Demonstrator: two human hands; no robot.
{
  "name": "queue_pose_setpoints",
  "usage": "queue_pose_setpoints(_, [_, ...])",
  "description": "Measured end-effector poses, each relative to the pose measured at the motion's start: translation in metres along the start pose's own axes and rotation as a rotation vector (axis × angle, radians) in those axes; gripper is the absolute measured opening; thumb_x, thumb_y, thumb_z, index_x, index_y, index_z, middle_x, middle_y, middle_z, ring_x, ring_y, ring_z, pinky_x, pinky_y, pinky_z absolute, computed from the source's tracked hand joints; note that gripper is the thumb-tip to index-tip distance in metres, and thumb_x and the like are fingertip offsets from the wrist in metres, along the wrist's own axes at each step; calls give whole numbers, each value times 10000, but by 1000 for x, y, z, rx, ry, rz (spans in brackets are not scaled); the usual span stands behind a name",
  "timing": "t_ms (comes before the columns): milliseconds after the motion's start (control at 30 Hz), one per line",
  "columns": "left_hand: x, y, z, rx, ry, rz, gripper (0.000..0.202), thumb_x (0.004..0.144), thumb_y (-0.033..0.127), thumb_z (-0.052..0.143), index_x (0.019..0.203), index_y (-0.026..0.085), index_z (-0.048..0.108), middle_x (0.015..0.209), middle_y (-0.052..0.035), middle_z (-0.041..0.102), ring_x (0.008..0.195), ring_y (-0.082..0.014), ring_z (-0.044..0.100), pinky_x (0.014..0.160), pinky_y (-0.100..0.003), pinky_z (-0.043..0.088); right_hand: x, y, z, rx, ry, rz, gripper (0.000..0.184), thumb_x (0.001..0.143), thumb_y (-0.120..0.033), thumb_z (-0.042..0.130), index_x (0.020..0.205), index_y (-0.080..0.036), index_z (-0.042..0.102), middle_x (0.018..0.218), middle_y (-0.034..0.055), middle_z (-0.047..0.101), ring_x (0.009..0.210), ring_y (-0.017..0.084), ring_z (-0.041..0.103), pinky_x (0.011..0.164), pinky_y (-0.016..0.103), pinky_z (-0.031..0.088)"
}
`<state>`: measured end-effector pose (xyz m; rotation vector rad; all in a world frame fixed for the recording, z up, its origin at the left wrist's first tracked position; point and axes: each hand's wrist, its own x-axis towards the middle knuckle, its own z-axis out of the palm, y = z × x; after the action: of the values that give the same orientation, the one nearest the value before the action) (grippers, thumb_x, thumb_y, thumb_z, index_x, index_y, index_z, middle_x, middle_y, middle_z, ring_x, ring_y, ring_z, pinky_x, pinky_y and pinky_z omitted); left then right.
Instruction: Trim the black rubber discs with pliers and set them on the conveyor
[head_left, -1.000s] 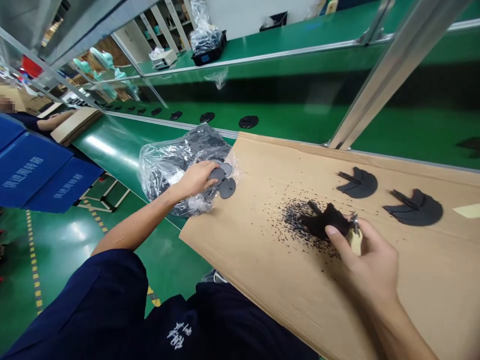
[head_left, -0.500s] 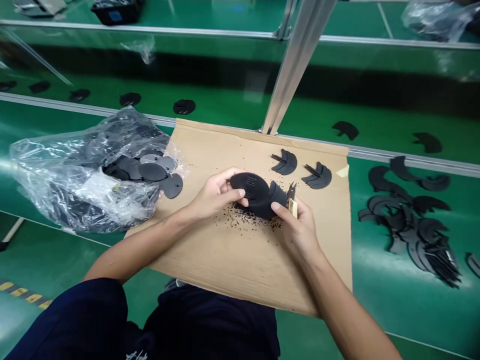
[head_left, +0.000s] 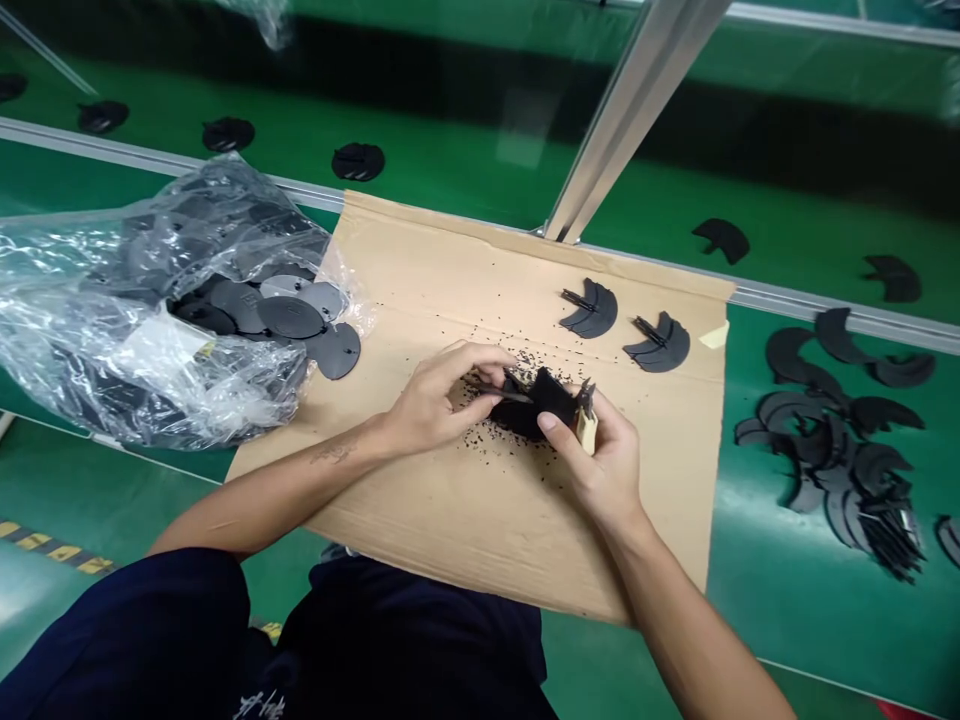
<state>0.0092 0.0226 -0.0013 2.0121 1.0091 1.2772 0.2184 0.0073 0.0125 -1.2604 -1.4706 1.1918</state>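
Two bare hands meet over one cardboard sheet (head_left: 450, 530): the left hand (head_left: 439, 400) pinches a thin black disc (head_left: 510, 394), tilted nearly edge-on, while the right hand (head_left: 607, 460) is closed around a black part (head_left: 553, 395) and one pair of pale-handled nippers (head_left: 586, 430), above scattered black crumbs (head_left: 474, 437). Two fan-shaped pieces (head_left: 591, 308) lie farther up the cardboard. Past the rail (head_left: 150, 158) I count four dark pieces (head_left: 229, 133) leftward, two rightward; the right-hand heap (head_left: 832, 440) overlaps too much to count. White shirt lettering (head_left: 259, 705) and a white slip (head_left: 161, 342) are unreadable; the clear plastic bag (head_left: 52, 300) holds many dark discs (head_left: 294, 316).
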Motion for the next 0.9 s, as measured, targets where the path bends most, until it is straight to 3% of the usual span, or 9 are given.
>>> queue_pose_setpoints(67, [0, 0, 0, 72, -27, 54, 271, 921, 143, 618, 1181, 213, 646, 953, -27, 721, 850, -135, 650, 803, -308, 529, 0, 0, 0, -5, 1, 9, 252, 831, -425, 740, 945, -215, 660, 794, -7, 636, 720, 160, 572, 687, 292, 508])
queue_pose_setpoints(167, [1, 2, -1, 106, 1, 90, 134, 942, 221, 640, 1063, 210, 695, 901, -19, 710, 832, -136, 640, 758, -295, 519, 0, 0, 0, 12, 21, 25, 273, 821, -439, 750, 958, -218, 665, 833, 3, 662, 760, 172, 596, 721, 305, 524])
queue_pose_setpoints(267, [2, 5, -2, 26, 122, -19, 114, 929, 210, 652, 1038, 183, 671, 908, -30, 687, 847, -131, 645, 747, -271, 537, 0, 1, 0, 41, 47, 49, 277, 814, -437, 758, 974, -224, 684, 876, 13, 690, 798, 183, 611, 753, 317, 531])
queue_pose_setpoints(367, [3, 7, -2, -174, 203, -153, 319, 913, 187, 661, 1221, 204, 579, 971, -31, 673, 794, -105, 651, 681, -225, 544, -1, 2, 1, 80, 50, 78, 275, 810, -433, 766, 989, -232, 707, 903, 14, 712, 831, 191, 629, 791, 330, 537])
queue_pose_setpoints(433, [3, 8, -2, -263, 198, -191, 338, 916, 181, 655, 1242, 209, 572, 1001, -36, 679, 797, -101, 663, 676, -215, 552, -2, 3, 3, 121, 36, 97, 296, 809, -435, 769, 1024, -239, 716, 958, 20, 736, 894, 208, 654, 844, 350, 543])
queue_pose_setpoints(567, [2, 7, -2, -169, 170, -183, 96, 890, 163, 679, 984, 175, 671, 941, -31, 704, 882, -125, 672, 804, -256, 566, -2, 6, 5, 204, 3, 127, 356, 808, -447, 769, 1098, -246, 715, 1086, 33, 757, 1016, 240, 681, 942, 394, 545])
queue_pose_setpoints(767, [4, 9, -7, 7, 70, -112, 153, 873, 151, 693, 1024, 176, 695, 963, -30, 742, 853, -114, 685, 786, -247, 576, 3, 13, 2, 244, 61, 102, 339, 786, -438, 790, 1065, -255, 730, 1079, 24, 760, 1006, 228, 685, 959, 399, 541])
queue_pose_setpoints(900, [3, 11, -2, -164, 143, -230, 113, 890, 245, 704, 952, 165, 654, 857, -12, 733, 735, -94, 687, 659, -201, 568, 2, 10, 3, 205, 93, 114, 326, 785, -445, 787, 1032, -240, 729, 1026, 28, 758, 948, 220, 678, 914, 400, 551])
